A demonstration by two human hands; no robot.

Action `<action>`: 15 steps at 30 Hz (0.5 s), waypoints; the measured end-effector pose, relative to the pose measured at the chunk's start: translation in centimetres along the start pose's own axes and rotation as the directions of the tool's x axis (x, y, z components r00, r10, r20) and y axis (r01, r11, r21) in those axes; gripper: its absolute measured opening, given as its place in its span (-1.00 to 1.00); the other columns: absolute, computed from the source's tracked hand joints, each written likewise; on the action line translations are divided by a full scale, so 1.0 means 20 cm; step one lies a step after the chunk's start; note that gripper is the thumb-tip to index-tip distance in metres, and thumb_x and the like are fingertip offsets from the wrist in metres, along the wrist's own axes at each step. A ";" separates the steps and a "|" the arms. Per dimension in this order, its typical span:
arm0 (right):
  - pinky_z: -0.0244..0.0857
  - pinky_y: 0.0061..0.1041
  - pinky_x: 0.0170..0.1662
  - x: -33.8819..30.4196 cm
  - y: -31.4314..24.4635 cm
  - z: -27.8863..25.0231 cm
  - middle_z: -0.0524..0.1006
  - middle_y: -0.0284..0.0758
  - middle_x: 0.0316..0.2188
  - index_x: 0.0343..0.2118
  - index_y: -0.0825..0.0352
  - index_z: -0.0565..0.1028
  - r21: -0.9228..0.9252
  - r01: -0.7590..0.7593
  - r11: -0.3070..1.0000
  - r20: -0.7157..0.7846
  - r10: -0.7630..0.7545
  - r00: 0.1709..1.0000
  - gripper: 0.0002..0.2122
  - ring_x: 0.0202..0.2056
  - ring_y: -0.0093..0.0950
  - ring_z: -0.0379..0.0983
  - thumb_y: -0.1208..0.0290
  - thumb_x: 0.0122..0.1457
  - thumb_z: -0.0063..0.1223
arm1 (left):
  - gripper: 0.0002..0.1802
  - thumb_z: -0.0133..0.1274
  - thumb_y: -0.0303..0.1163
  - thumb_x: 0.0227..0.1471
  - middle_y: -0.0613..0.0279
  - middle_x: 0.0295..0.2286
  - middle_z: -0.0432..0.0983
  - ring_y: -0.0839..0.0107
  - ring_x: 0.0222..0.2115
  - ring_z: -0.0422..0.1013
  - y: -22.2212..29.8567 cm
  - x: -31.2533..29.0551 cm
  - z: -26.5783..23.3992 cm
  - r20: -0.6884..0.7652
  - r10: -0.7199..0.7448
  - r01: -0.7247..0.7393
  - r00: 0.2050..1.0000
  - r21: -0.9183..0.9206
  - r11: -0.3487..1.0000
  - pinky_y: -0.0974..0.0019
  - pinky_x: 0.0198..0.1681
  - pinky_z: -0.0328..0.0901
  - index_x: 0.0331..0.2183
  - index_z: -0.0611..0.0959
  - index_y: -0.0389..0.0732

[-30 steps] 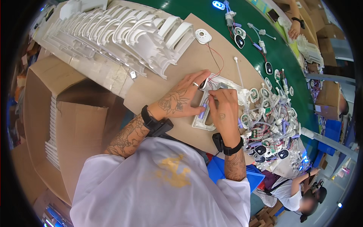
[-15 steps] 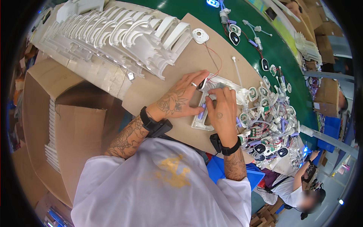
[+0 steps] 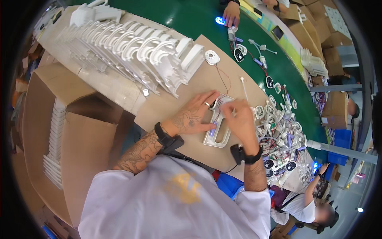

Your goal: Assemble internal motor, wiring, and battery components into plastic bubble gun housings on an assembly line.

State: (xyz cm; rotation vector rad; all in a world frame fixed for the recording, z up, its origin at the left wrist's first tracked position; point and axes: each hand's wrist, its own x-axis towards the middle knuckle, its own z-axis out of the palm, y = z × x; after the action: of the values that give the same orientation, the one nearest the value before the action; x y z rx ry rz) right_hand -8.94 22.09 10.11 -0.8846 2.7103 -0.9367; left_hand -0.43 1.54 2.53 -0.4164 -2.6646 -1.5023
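Note:
A white plastic housing (image 3: 222, 140) with a long oval opening lies in front of me on the cardboard. My left hand (image 3: 194, 114) grips its left side, thumb by a purple battery cell (image 3: 213, 130) inside and fingers near its far end. Just above the housing's right side, my right hand (image 3: 242, 121) is closed with curled fingers, somewhat blurred; what it pinches, if anything, is too small to make out. Thin red wires run from the housing to a round white cover (image 3: 211, 57) with small holes, lying farther off.
White curved shells (image 3: 135, 51) stand in rows at far left. A heap of wired circuit parts (image 3: 280, 131) lies right of the housing. An open cardboard box (image 3: 85, 159) is at left. Across the green table, another person's hand (image 3: 231, 15) touches a blue-lit part.
My right hand has lifted off the housing and curled its fingers, uncovering the oval opening. My left hand keeps its hold. Another person's hand has come in at the top.

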 end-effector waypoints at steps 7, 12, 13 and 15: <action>0.51 -0.08 0.07 0.90 0.11 0.14 0.64 -0.14 0.08 0.14 0.28 0.62 -0.163 0.568 0.807 -0.002 -0.576 0.818 -0.60 0.04 -0.06 0.57 0.47 0.22 0.25 | 0.09 0.32 -0.36 0.09 -0.17 0.48 0.18 -0.20 0.47 0.13 -0.07 -0.01 -0.04 -0.085 0.060 -0.070 0.995 -0.123 0.990 -0.09 0.57 0.05 0.55 0.18 -0.22; 0.54 -0.06 0.16 0.99 0.11 0.09 0.55 -0.16 0.21 0.20 0.21 0.59 -0.364 0.503 0.784 0.407 -0.352 0.843 -0.48 0.11 -0.03 0.53 0.56 0.12 0.26 | -0.04 0.25 -0.47 0.11 -0.10 0.42 0.29 -0.16 0.43 0.21 -0.09 0.01 -0.05 -0.090 0.118 -0.124 0.989 -0.069 0.990 -0.06 0.55 0.10 0.49 0.30 -0.16; 0.54 -0.06 0.16 0.99 0.12 0.08 0.55 -0.16 0.21 0.20 0.21 0.59 -0.365 0.505 0.782 0.410 -0.353 0.841 -0.48 0.11 -0.03 0.53 0.56 0.12 0.26 | -0.04 0.25 -0.47 0.11 -0.10 0.42 0.29 -0.16 0.43 0.21 -0.09 0.01 -0.03 -0.094 0.117 -0.124 0.989 -0.070 0.990 -0.06 0.55 0.10 0.49 0.30 -0.16; 0.53 -0.08 0.18 0.96 0.13 0.05 0.54 -0.12 0.19 0.20 0.22 0.57 -0.383 0.468 0.796 0.365 -0.335 0.869 -0.48 0.11 -0.02 0.55 0.50 0.11 0.33 | -0.10 0.28 -0.47 0.12 -0.09 0.36 0.36 -0.15 0.39 0.26 -0.10 0.02 0.00 -0.134 0.109 -0.117 0.985 -0.055 0.992 -0.06 0.51 0.17 0.45 0.36 -0.12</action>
State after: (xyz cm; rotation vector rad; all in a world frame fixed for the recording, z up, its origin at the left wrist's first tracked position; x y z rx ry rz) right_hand -25.65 12.26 8.86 -1.6053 2.5642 -0.1594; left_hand -1.25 0.65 0.98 -0.4478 -2.4564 -1.5276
